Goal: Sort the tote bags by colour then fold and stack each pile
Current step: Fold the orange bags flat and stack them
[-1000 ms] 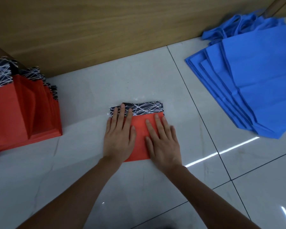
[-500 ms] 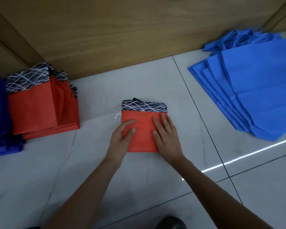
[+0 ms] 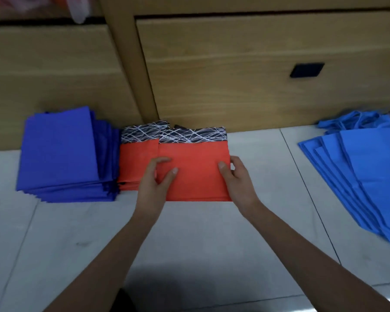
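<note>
Folded red fabric tote bag (image 3: 194, 174) w/ black-white scribble band is pinched at both side edges by L hand (image 3: 153, 183) & R hand (image 3: 239, 181), thumbs on top. It overlaps the red folded stack (image 3: 137, 163), which touches the dark-blue folded stack (image 3: 61, 152) on its left. Light-blue bags (image 3: 365, 172) lie unfolded, fanned out well apart at right. Wooden drawer cabinet (image 3: 234, 75) stands behind.

Folded tote bag (image 3: 194, 174) was orange-red, top band black with tangled white lines. Orange-red stack (image 3: 136, 161) beside it showed the same band. Folded pile (image 3: 59, 149) was deep royal blue; unfolded bags (image 3: 369, 172) lighter blue. Floor tiles (image 3: 212, 244) were pale grey-white. Cabinet (image 3: 234, 82) was light wood, its square pull (image 3: 306, 69) black.
</note>
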`<action>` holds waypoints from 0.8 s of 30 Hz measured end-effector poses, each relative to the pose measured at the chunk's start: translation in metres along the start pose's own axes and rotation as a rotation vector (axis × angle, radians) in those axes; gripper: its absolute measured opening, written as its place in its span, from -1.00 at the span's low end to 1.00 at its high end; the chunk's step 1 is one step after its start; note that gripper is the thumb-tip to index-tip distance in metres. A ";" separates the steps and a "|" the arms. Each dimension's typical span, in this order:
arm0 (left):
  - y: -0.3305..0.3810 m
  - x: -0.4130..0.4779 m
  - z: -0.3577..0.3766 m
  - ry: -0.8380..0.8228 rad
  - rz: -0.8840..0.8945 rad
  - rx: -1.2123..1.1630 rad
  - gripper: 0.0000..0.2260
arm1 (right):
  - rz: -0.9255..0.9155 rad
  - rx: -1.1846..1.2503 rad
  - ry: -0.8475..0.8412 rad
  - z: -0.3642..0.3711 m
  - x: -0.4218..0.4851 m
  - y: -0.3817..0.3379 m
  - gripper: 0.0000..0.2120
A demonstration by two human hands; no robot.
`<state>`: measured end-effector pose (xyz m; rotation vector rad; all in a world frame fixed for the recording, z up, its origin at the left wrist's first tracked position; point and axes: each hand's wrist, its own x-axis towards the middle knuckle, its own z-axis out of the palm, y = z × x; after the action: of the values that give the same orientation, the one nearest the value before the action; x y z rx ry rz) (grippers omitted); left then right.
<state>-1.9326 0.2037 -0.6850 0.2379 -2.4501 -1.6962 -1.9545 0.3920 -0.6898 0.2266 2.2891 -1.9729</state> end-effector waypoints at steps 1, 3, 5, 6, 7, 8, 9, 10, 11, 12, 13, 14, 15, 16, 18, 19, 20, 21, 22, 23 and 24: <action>0.002 0.004 -0.011 0.073 0.010 0.045 -0.80 | -0.038 -0.013 -0.018 0.013 0.007 -0.010 -0.91; 0.001 0.013 -0.030 0.198 0.015 0.221 -0.74 | -0.078 -0.053 -0.054 0.042 0.023 -0.022 -0.90; -0.012 0.023 -0.042 0.228 0.023 0.468 -0.63 | -0.091 -0.129 -0.047 0.070 0.040 -0.025 -0.84; -0.020 0.027 -0.046 0.179 0.058 0.573 -0.56 | -0.092 -0.175 -0.031 0.083 0.048 -0.024 -0.80; -0.029 0.029 -0.049 0.081 0.101 0.655 -0.50 | -0.081 -0.221 -0.014 0.094 0.055 -0.020 -0.77; -0.042 0.031 -0.051 -0.047 0.133 0.715 -0.43 | -0.056 -0.259 -0.004 0.104 0.063 -0.016 -0.75; -0.053 0.034 -0.052 -0.169 0.148 0.774 -0.36 | -0.021 -0.285 -0.007 0.113 0.069 -0.010 -0.73; -0.063 0.036 -0.053 -0.266 0.140 0.851 -0.30 | 0.018 -0.308 -0.022 0.122 0.075 -0.005 -0.72; -0.071 0.038 -0.054 -0.337 0.123 0.961 -0.25 | 0.057 -0.334 -0.041 0.129 0.080 0.000 -0.70; -0.076 0.040 -0.054 -0.368 0.113 1.084 -0.20 | 0.085 -0.374 -0.060 0.135 0.084 0.005 -0.69; -0.080 0.044 -0.053 -0.369 0.127 1.183 -0.17 | 0.100 -0.437 -0.075 0.138 0.088 0.010 -0.67; -0.083 0.048 -0.053 -0.341 0.142 1.230 -0.19 | 0.102 -0.526 -0.085 0.140 0.091 0.013 -0.65; -0.085 0.052 -0.052 -0.299 0.147 1.261 -0.24 | 0.096 -0.634 -0.092 0.141 0.093 0.016 -0.62; -0.085 0.056 -0.051 -0.264 0.164 1.268 -0.31 | 0.081 -0.733 -0.092 0.140 0.096 0.019 -0.60; -0.087 0.062 -0.047 -0.225 0.146 1.291 -0.40 | -0.017 -0.806 -0.054 0.138 0.097 0.024 -0.51; -0.090 0.061 -0.045 -0.204 0.145 1.306 -0.42 | -0.087 -0.771 -0.027 0.138 0.095 0.027 -0.45; -0.091 0.060 -0.044 -0.190 0.142 1.313 -0.42 | -0.153 -0.714 -0.016 0.138 0.092 0.030 -0.41; -0.093 0.059 -0.044 -0.181 0.119 1.326 -0.42 | -0.194 -0.658 -0.033 0.138 0.089 0.034 -0.40; -0.094 0.058 -0.044 -0.179 0.100 1.334 -0.42 | -0.201 -0.614 -0.074 0.140 0.085 0.038 -0.41; -0.094 0.056 -0.043 -0.189 0.098 1.331 -0.42 | -0.182 -0.585 -0.120 0.141 0.081 0.041 -0.41; -0.093 0.055 -0.043 -0.206 0.109 1.310 -0.42 | -0.163 -0.562 -0.153 0.143 0.079 0.045 -0.41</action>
<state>-1.9733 0.1202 -0.7556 0.0429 -3.2132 0.1537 -2.0260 0.2605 -0.7687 -0.1605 2.6994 -1.2636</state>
